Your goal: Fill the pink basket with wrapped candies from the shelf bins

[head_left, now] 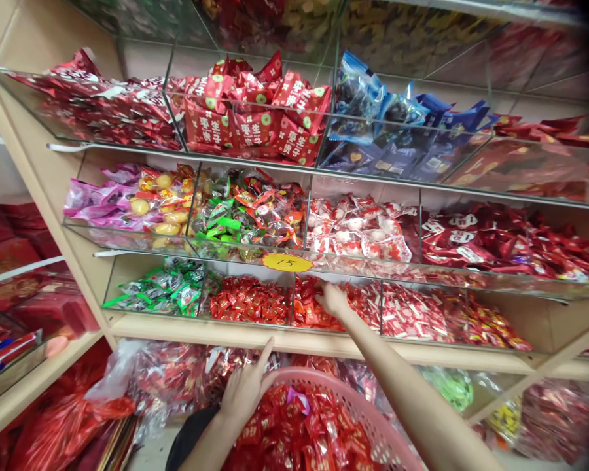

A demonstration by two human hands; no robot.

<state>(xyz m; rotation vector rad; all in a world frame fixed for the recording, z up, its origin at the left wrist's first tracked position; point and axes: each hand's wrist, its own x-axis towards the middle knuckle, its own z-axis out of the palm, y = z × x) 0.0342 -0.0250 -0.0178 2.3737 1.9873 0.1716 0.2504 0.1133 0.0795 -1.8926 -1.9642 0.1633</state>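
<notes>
My right hand reaches into a bottom-row bin of small red-wrapped candies. Its fingers are curled at the candies, and whatever they hold is hidden. Below the shelf edge, my left hand is at the left rim of a pink plastic basket. Its index finger is stretched out toward the shelf, the thumb lies by the rim, and the other fingers are partly hidden. Inside the basket is a heap of red-wrapped candies with one purple wrapper on top.
Clear dividers split the wooden shelf into candy bins. Green-wrapped candies fill the bottom left bin; red-and-white candies lie right of my hand. A yellow tag reads 15. Bagged sweets sit underneath.
</notes>
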